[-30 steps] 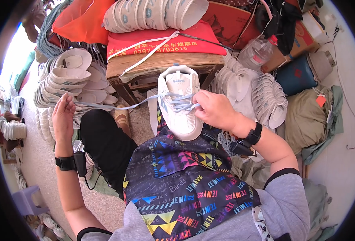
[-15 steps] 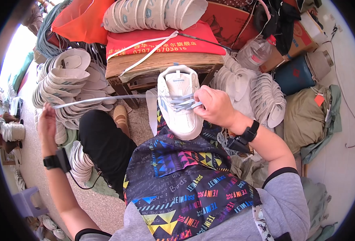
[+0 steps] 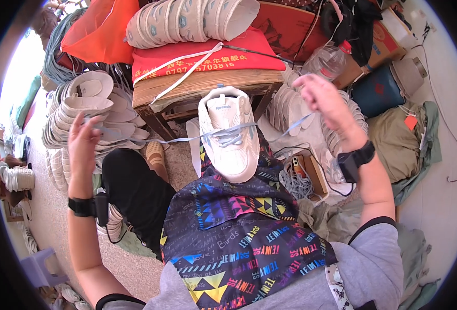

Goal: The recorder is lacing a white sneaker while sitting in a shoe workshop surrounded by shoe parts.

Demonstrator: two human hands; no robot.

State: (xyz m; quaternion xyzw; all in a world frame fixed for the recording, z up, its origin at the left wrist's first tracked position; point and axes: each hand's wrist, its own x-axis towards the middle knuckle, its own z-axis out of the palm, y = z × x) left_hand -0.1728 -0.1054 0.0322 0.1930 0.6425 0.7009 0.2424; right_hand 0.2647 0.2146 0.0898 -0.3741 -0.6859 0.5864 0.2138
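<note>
A white and cream sneaker [image 3: 228, 163] rests toe toward me on my patterned apron. Its pale blue-grey shoelace [image 3: 228, 137] crosses the tongue through the eyelets. One lace end stretches left in a slightly sagging line to my left hand [image 3: 84, 142], raised beside the stacked shoe uppers with fingers bent. The other end slants up to the right and meets the lower edge of my right hand [image 3: 328, 103], lifted away from the shoe. My right fingers are partly stretched and a little blurred; the lace seems caught between them.
A wooden stool [image 3: 197, 85] with a red cloth [image 3: 249, 51] carries a row of shoe uppers [image 3: 192, 20]. More uppers [image 3: 84, 98] are piled at left. To the right are a box [image 3: 316, 178] with loose laces, a plastic bottle [image 3: 326, 62] and a blue container [image 3: 376, 95].
My right hand has left the shoe's eyelets and moved up and right, with a lace end trailing to it. My left hand has shifted slightly inward and up; its lace hangs slacker.
</note>
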